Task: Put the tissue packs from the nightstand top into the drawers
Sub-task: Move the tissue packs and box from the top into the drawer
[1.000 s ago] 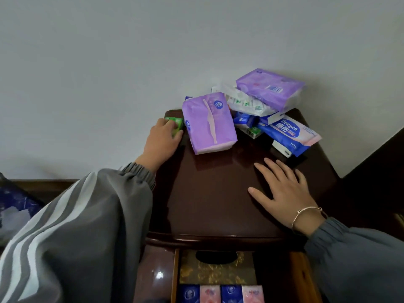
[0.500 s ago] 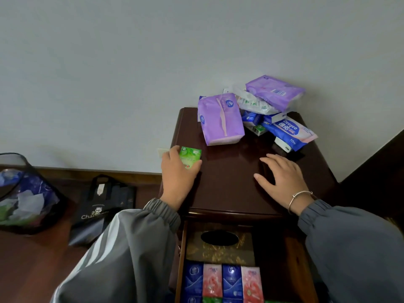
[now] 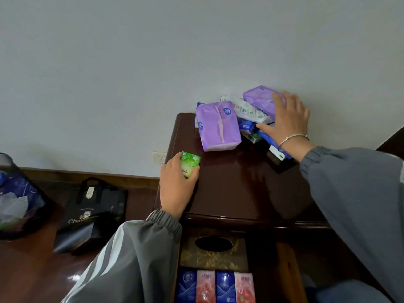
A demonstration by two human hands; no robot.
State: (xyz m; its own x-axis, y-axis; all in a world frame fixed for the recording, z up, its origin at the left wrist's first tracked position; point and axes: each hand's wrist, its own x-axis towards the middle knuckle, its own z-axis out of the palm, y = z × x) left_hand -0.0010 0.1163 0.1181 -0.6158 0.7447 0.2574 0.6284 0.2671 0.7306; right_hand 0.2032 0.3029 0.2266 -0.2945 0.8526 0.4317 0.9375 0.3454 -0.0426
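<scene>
My left hand grips a small green tissue pack at the left edge of the dark wooden nightstand top. At the back of the top lies a pile of tissue packs: a large purple pack in front, a white-green pack, another purple pack on top, and small blue packs below. My right hand rests with spread fingers on the right of that pile, covering the blue-white pack. Below, the open drawer holds blue and pink small packs.
A dark gold-patterned tissue box with an oval opening sits at the back of the drawer. Left of the nightstand on the wooden floor stand a black paper bag and a mesh bin with rubbish. A wall socket is behind.
My left hand took the green pack from the back left and brought it toward the front left edge. My right hand left the bare tabletop and reached onto the pile at the back.
</scene>
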